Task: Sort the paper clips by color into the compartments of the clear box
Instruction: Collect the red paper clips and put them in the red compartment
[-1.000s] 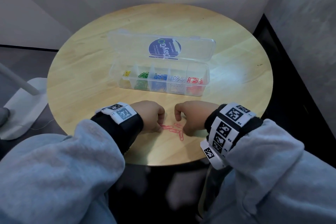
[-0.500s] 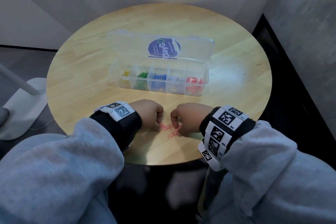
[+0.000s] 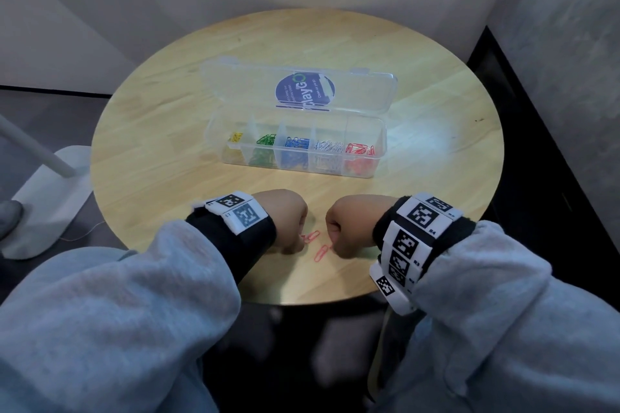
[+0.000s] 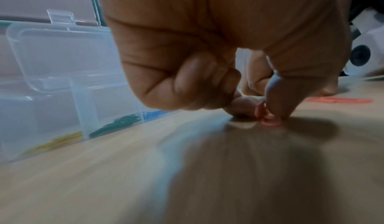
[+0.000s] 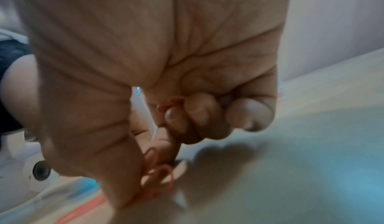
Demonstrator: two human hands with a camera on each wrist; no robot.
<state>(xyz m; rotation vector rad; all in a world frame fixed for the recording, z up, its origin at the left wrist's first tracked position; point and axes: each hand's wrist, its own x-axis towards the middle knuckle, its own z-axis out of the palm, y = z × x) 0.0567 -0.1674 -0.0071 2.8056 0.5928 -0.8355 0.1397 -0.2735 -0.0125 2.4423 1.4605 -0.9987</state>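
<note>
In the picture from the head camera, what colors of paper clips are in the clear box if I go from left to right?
Yellow paper clips → green paper clips → blue paper clips → white paper clips → red paper clips, each color in its own compartment of the clear box.

Both hands, left (image 3: 288, 219) and right (image 3: 349, 224), have curled, pinching fingers.

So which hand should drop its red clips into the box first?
Probably the right hand: it already pinches red clips, and the red compartment sits at the box's right end, on its side.
</note>
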